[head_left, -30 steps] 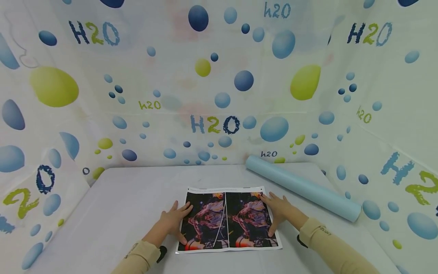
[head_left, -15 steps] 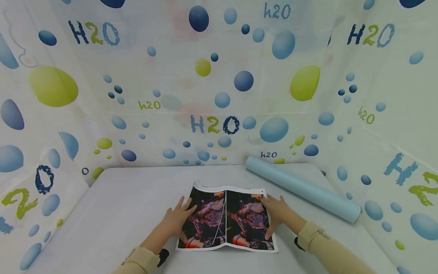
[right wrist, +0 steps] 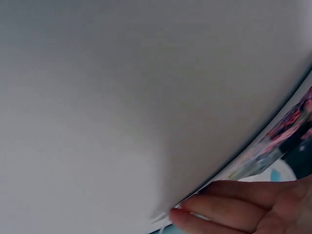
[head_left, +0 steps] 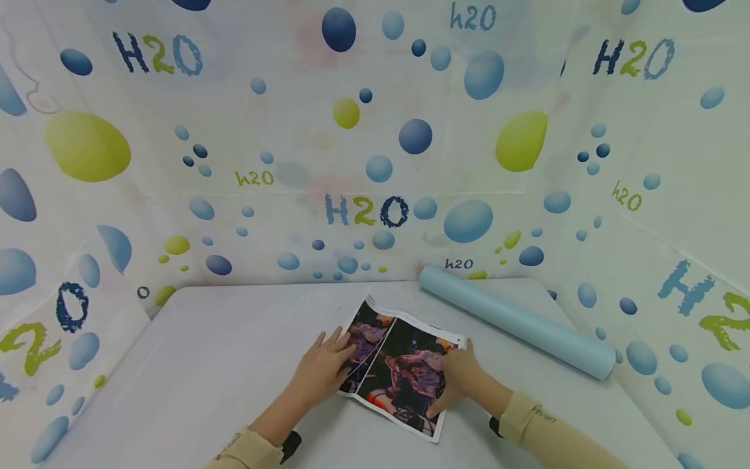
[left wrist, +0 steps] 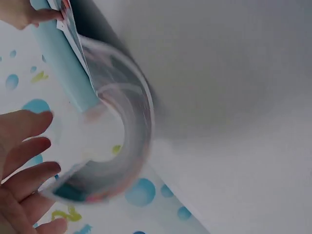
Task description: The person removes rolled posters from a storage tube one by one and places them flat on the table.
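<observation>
In the head view a printed sheet of paper (head_left: 407, 371) with two dark, colourful pictures is tilted and bent along its white middle line. My left hand (head_left: 322, 368) is at its left edge, fingers extended. The left wrist view shows the sheet (left wrist: 134, 117) lifted in a blurred curve, its end beside the spread fingers of my left hand (left wrist: 29, 170). My right hand (head_left: 463, 378) holds the right edge, thumb over the picture. In the right wrist view the right hand's fingers (right wrist: 234, 207) lie along the sheet's edge (right wrist: 287, 126); the thumb is hidden there.
A light blue roll (head_left: 521, 322) lies slantwise at the back right of the white table (head_left: 193, 365). Behind the table hangs a white curtain (head_left: 293, 130) printed with blue and green drops.
The sheet lay flat, then buckled along its middle; now it is turned clockwise with its left part raised. My left hand moved right with it, and the right hand's fingers curled more at the edge.
</observation>
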`<state>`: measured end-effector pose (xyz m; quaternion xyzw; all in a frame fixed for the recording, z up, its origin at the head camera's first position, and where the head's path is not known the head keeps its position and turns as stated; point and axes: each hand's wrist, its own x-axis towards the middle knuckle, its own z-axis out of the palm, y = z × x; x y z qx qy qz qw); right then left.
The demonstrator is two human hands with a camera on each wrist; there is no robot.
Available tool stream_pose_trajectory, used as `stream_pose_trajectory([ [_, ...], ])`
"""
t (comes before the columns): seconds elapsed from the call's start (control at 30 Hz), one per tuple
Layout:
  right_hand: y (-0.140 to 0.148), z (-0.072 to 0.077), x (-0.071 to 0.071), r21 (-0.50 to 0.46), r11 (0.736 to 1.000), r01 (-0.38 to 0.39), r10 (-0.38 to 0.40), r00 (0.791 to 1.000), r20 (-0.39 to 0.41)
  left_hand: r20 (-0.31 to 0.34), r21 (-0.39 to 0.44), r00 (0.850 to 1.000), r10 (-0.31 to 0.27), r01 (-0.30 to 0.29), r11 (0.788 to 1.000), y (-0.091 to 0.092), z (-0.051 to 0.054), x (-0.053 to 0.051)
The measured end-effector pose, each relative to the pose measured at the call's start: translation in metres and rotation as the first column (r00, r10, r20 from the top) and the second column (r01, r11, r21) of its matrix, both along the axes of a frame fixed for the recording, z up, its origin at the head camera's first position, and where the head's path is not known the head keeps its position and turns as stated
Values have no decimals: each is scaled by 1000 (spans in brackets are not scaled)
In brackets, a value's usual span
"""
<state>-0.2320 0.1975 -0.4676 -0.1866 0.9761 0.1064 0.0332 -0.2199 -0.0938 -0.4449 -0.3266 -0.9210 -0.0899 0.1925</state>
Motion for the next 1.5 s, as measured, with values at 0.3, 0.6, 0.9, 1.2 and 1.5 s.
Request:
stream_pose_trajectory([
  [0.3,-33,-2,8,30,991,129,-128,992,-15,114,-54,991,73,-67,996,26,-3,21],
  [0.6,-69,8,21,21,982,189,-189,981,35,445,-103,881,162,-129,986,25,-14,20],
  [0.9,-74,23,25,-216,973,84,-24,963,268,581,-194,785,215,-123,973,6,-24,3],
  [1.2,-48,20,-35,-437,888,-141,238,955,176,609,-219,768,199,-79,973,2,-16,2],
  [1.5,-38,14,-84,-444,890,-105,166,981,100,631,-216,751,193,-69,974,3,-10,4],
])
